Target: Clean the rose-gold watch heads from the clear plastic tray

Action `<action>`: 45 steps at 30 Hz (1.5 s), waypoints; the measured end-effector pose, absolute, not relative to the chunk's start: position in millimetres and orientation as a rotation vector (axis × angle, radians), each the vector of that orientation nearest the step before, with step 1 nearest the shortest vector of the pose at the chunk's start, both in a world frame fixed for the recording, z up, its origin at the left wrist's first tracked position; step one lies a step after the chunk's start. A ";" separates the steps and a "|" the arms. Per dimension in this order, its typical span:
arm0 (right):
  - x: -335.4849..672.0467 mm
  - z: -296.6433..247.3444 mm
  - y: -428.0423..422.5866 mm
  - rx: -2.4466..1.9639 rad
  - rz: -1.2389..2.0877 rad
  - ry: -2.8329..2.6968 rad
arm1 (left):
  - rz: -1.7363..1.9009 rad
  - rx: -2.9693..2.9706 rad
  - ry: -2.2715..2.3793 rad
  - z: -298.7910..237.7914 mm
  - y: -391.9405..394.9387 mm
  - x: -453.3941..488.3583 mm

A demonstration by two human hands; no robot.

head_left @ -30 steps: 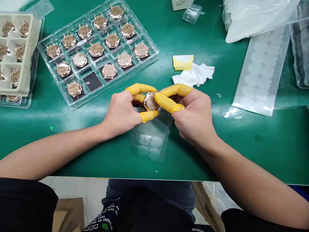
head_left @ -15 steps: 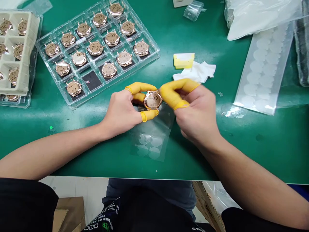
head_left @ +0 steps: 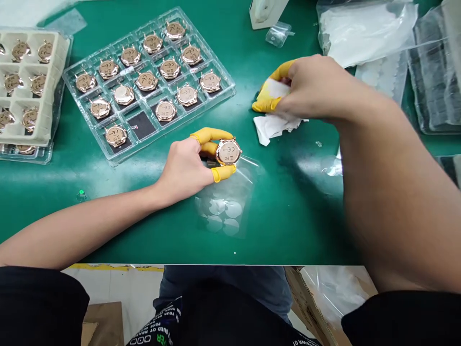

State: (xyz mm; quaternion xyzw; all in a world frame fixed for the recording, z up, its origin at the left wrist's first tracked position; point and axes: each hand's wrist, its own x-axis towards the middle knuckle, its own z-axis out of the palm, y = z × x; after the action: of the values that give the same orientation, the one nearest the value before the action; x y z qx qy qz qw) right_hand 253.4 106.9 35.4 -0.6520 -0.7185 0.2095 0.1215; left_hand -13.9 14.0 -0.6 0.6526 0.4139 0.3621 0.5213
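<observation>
- Green tabletop (head_left: 306,240) is spanned from the near edge to the far side; near its middle, one transparent film (head_left: 236,190) is laid, and four white discs (head_left: 233,209) are counted on it.
- Just beyond, one watch case (head_left: 229,152) is held by the left hand (head_left: 189,163): its rim is gripped between thumb on the near side and index finger on the far side, spread only to the case's width. Its marked back is turned up, and its lug-to-lug axis appears to be pointed near to far.
- Far and to the right of that case, one white cloth (head_left: 277,126) is crumpled, with one yellow-and-white pad (head_left: 278,89) placed just beyond it. The pad is reached by the right hand (head_left: 309,91), much the nearer of the two; its thumb and finger are set apart around the pad, but whether it is pinched or merely touched cannot be told.
- Far and left of the held case, one transparent tray (head_left: 173,125) is slanted; fourteen more cases (head_left: 166,111) are counted in it, in rows of five, five and four.
- Farther left, one beige tray (head_left: 59,91) is cut by the frame; at least six cases are seen there.
- At the far right, one white-filled bag (head_left: 363,33) is seen; left of it, one small pouch (head_left: 279,34) and one white box (head_left: 264,12).
</observation>
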 end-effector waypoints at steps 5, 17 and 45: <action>234.9 60.7 63.5 -1.819 0.609 -1.824 | 0.875 1.570 1.000 -0.7 13.6 -13.3; 211.6 12.7 15.0 -1.085 1.123 -1.228 | 0.887 1.567 1.009 2.4 14.1 -13.1; 182.0 5.7 -21.3 -0.899 -0.054 -2.003 | 0.874 1.537 1.075 5.0 10.6 -11.4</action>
State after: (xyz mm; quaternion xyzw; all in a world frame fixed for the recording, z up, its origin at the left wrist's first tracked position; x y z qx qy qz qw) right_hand 182.0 -21.3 5.7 -0.3643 -0.8121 -0.0220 0.4553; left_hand -11.4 10.6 5.0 0.6385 0.4465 0.3632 0.5110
